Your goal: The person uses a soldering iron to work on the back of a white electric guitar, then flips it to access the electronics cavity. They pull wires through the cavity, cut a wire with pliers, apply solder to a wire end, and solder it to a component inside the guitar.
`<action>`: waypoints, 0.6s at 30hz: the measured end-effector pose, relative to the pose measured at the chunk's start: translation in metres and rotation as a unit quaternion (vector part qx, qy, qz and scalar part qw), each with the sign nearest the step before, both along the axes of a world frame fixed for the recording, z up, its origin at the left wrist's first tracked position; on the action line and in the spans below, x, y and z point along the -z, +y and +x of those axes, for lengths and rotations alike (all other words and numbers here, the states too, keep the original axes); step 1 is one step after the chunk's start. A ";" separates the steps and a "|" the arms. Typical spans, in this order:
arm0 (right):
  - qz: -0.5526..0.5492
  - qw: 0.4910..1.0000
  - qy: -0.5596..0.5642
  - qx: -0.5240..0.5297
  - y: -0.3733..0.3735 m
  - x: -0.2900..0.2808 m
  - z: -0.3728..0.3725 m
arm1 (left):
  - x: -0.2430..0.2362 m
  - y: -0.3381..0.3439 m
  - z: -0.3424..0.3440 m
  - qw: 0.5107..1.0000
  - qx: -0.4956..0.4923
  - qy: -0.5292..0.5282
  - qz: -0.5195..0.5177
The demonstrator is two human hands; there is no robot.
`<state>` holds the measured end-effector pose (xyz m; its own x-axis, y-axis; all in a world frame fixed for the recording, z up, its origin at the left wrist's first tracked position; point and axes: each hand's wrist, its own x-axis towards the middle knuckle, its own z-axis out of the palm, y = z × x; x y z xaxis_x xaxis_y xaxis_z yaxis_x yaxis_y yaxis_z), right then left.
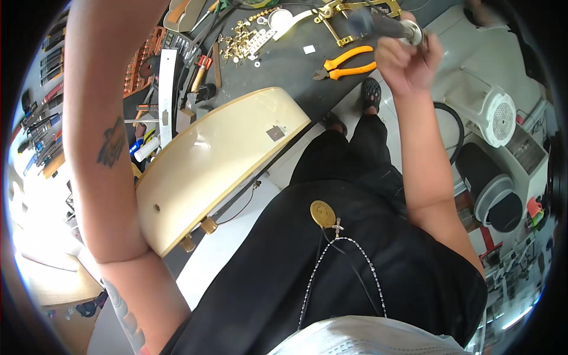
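My right hand (409,66) is raised at the upper right, its fingers closed round a dark grey cylindrical tool (381,25) with a silvery metal end. Blur on the tool hides its exact kind. At the left, my left forearm (100,130) reaches up past the top edge, so my left hand is out of view. Beside and partly behind that forearm stands a cream guitar body (219,154), its curved side uppermost and gold knobs (208,225) along its lower edge. Orange-handled cutting pliers (346,63) lie open on the dark bench near my right hand.
Gold screws and small parts (239,44) are heaped on the bench, with gold guitar hardware (331,22) to their right. Hand tools crowd the left side. A white machine with a round grille (500,120) and a dark bin (488,183) stand at the right.
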<state>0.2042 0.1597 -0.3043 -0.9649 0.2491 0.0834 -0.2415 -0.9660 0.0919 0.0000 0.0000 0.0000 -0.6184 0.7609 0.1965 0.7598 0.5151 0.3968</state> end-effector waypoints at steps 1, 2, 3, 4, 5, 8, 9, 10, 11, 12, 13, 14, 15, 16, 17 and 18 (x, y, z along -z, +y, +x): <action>0.016 1.000 -0.002 0.012 -0.004 -0.011 0.016 | 0.002 0.003 -0.003 1.000 0.006 0.015 -0.008; 0.033 0.999 -0.004 0.024 -0.010 -0.022 0.031 | 0.003 0.004 -0.007 0.999 0.013 0.029 -0.015; 0.061 0.996 -0.040 0.048 -0.016 -0.031 0.045 | 0.006 0.006 -0.013 0.999 0.021 0.042 -0.021; 0.083 0.993 -0.060 0.067 -0.022 -0.035 0.059 | 0.007 0.008 -0.013 0.996 0.030 0.074 -0.034; 0.104 0.988 -0.079 0.078 -0.028 -0.038 0.073 | 0.006 0.009 -0.015 0.996 0.033 0.073 -0.044; 0.153 0.976 -0.115 0.100 -0.051 -0.043 0.113 | -0.004 0.012 -0.040 0.997 0.036 0.008 -0.069; 0.178 0.968 -0.145 0.104 -0.060 -0.051 0.125 | -0.002 0.011 -0.044 0.997 0.036 0.003 -0.068; 0.203 0.958 -0.175 0.106 -0.068 -0.059 0.136 | 0.001 0.009 -0.047 0.997 0.036 -0.001 -0.066; 0.214 0.952 -0.196 0.098 -0.076 -0.067 0.146 | 0.002 0.007 -0.048 0.997 0.032 -0.005 -0.064; 0.222 0.946 -0.212 0.101 -0.085 -0.073 0.154 | 0.003 0.007 -0.048 0.997 0.038 0.000 -0.061; 0.230 0.940 -0.228 0.102 -0.094 -0.079 0.160 | 0.005 0.008 -0.050 0.997 0.043 0.004 -0.058; 0.227 0.940 -0.235 0.098 -0.100 -0.086 0.166 | 0.006 0.006 -0.050 0.998 0.044 0.007 -0.054; 0.224 0.939 -0.243 0.099 -0.105 -0.094 0.170 | 0.006 0.007 -0.050 0.998 0.033 -0.014 -0.046; 0.222 0.937 -0.250 0.100 -0.109 -0.099 0.174 | 0.007 0.009 -0.049 0.998 0.021 -0.036 -0.038; 0.231 0.936 -0.245 0.099 -0.109 -0.102 0.180 | 0.007 0.010 -0.048 0.998 0.011 -0.057 -0.029; 0.240 0.935 -0.241 0.098 -0.109 -0.104 0.185 | 0.007 0.010 -0.048 0.998 0.021 -0.038 -0.037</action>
<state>0.3894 0.0505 -0.2007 -0.8593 0.4702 -0.2010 -0.3199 -0.8009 -0.5062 -0.0479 0.0096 -0.0071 -0.5970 0.7970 0.0917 0.7501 0.5140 0.4161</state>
